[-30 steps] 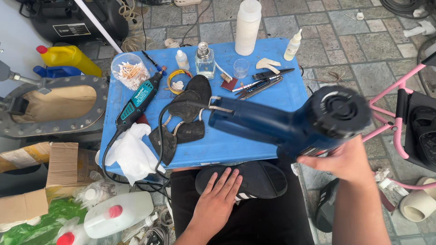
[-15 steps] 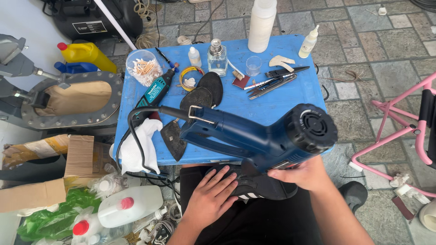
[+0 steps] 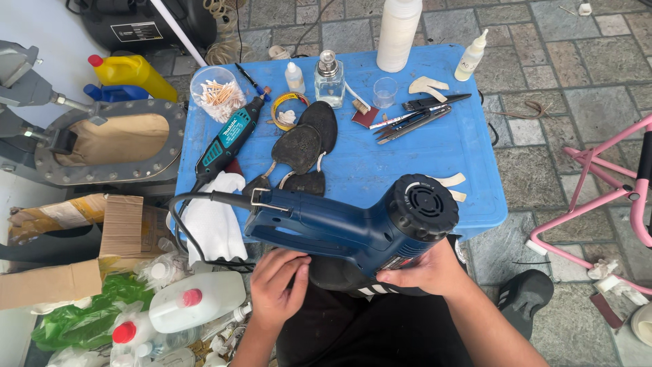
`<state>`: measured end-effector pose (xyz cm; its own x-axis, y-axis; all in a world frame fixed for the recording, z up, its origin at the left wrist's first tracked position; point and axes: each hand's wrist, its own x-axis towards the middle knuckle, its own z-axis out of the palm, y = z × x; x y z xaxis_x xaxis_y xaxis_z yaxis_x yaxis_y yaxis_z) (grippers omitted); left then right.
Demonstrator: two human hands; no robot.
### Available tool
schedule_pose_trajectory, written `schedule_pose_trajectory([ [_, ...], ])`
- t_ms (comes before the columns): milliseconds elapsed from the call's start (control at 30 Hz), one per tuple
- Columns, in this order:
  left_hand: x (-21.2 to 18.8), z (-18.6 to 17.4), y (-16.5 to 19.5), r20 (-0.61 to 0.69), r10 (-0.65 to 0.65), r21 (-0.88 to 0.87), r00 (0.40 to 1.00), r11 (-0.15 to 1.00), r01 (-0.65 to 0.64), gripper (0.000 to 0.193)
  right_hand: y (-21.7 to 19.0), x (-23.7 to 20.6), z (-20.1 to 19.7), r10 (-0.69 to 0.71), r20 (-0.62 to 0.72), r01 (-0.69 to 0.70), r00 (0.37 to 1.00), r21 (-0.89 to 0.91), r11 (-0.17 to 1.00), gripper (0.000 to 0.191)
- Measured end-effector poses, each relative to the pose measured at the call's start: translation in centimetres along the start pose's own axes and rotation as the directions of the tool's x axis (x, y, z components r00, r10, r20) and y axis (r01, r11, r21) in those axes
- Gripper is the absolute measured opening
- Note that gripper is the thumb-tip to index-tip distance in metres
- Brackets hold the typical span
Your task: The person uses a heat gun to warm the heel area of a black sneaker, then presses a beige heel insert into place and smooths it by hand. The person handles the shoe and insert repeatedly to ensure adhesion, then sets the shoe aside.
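Heat gun: dark blue, round vented end at 3 o'clock, cord end at 9, long axis 9–3, over lap | right hand wrapped on it | left hand fingers spread, touched black shoe beneath.

A blue plastic table stands on grey stone paving. On it lie a teal rotary tool, a clear cup of cotton swabs, a roll of yellow tape, a glass bottle, a tall white bottle, a small dropper bottle, black shoe soles, scissors and a white cloth. To the left sit a yellow jug and cardboard. A pink metal frame stands at right.
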<state>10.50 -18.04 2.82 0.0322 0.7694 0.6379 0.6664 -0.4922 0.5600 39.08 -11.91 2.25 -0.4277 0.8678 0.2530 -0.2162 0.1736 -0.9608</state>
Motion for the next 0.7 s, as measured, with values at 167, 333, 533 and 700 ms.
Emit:
schedule_pose_trajectory([
  [167,-0.8,2.0,1.2,0.136,0.12,0.014,0.983,0.992,-0.123,0.011,-1.9,-0.1,-1.1,0.044,-0.02,-0.045,0.999,-0.052,0.998,0.068],
  [333,-1.9,3.9,1.9,0.283,0.179,0.047,0.942,0.979,-0.2,0.025,-2.8,-0.3,-2.2,0.028,-0.042,-0.033,0.999,-0.122,0.992,0.069],
  [533,-2.1,3.9,0.9,0.345,0.164,0.052,0.924,0.98,-0.193,0.036,-2.9,-0.6,-3.1,0.061,-0.13,-0.084,0.99,-0.186,0.979,0.072],
  [700,-2.0,3.7,0.5,0.357,0.177,0.06,0.917,0.975,-0.212,0.037,-2.4,-0.3,-3.5,0.008,-0.12,-0.023,0.993,-0.127,0.992,0.072],
])
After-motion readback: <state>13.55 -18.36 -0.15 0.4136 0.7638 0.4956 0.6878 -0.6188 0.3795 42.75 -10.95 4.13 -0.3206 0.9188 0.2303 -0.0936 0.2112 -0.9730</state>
